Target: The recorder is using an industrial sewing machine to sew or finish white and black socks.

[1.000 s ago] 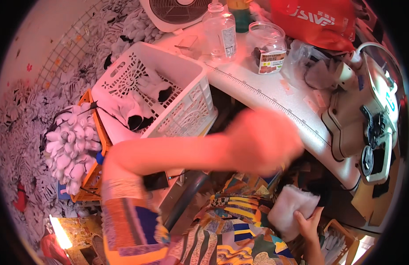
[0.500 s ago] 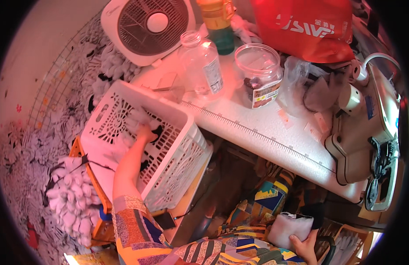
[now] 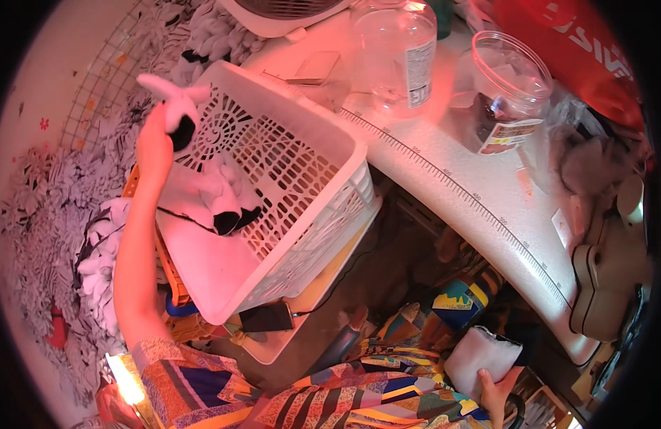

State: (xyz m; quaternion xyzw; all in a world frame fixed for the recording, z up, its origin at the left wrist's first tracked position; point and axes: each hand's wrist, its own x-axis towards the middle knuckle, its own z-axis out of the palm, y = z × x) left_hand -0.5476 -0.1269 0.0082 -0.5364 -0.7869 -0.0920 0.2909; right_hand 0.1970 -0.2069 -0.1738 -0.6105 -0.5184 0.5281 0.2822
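My left hand [image 3: 155, 146] is closed around a pale plush piece [image 3: 177, 104] with floppy ends and a black patch, lifted above the left rim of the white plastic basket [image 3: 295, 243]. Inside the basket lie a few more pale plush pieces [image 3: 223, 186] with black ends. Low on the right, beside my patterned clothing, my right hand [image 3: 496, 393] grips a pale plush pouch [image 3: 482, 357] by its lower side. The pouch has a dark-edged opening along its top; its inside is hidden.
A white table [image 3: 445, 200] with a ruler edge carries a clear bottle [image 3: 395, 64], a clear tub [image 3: 509, 79] and a red bag [image 3: 573, 43]. Below the basket rests a phone [image 3: 266, 317] with a cable. Heaped plush pieces [image 3: 52, 243] fill the left side.
My left hand has come up out of the basket to the left, bringing a plush piece with it. My right hand still holds the pouch. The view has shifted.
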